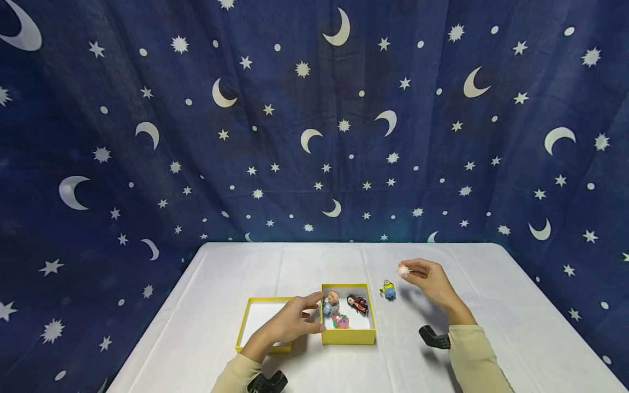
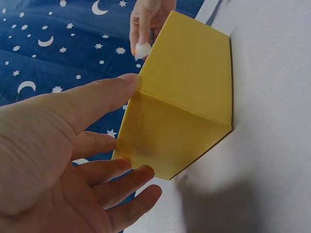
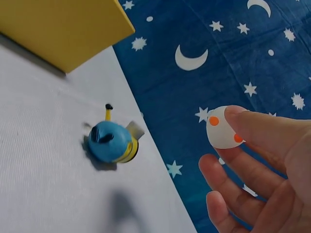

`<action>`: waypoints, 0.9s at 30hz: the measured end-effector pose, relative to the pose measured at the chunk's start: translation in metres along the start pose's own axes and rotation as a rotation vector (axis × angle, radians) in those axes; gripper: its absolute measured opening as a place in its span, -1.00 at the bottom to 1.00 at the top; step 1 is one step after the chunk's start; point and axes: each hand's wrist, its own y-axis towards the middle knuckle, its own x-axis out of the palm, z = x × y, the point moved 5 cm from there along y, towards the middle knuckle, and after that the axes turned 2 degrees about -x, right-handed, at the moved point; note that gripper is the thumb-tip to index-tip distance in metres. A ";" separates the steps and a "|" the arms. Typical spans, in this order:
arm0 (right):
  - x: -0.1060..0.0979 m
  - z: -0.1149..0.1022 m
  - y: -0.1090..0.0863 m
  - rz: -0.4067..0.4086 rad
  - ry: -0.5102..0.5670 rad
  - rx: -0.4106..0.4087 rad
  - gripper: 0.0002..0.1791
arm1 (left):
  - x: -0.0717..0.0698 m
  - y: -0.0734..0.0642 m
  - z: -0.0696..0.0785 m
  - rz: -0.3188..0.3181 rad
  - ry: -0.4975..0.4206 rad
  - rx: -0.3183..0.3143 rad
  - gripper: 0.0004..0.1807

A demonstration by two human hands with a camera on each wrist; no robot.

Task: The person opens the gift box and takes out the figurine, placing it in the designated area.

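Note:
My right hand (image 1: 428, 281) pinches a small round white toy with orange spots (image 3: 221, 127) between thumb and fingers, raised over the table at the right. Below it, a yellow and blue minion figure (image 1: 389, 291) lies on the cloth. My left hand (image 1: 293, 319) has its fingers spread along the left wall of a yellow box (image 1: 349, 337), thumb at the rim near the front corner. Inside the box are a dark red and black figure (image 1: 358, 304), a pink toy (image 1: 341, 321) and, partly overlapping at the left, brown-headed and light blue figures (image 1: 333, 299).
A shallow yellow tray with a white inside, like the box's lid (image 1: 245, 322), lies left of the box, partly behind my left forearm. White cloth covers the table (image 1: 442, 371). A dark blue curtain (image 1: 275, 98) with moons and stars hangs behind.

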 end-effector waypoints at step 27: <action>0.001 0.044 -0.007 -0.053 -0.121 0.150 -0.61 | 0.001 -0.001 -0.001 0.013 -0.012 -0.015 -0.18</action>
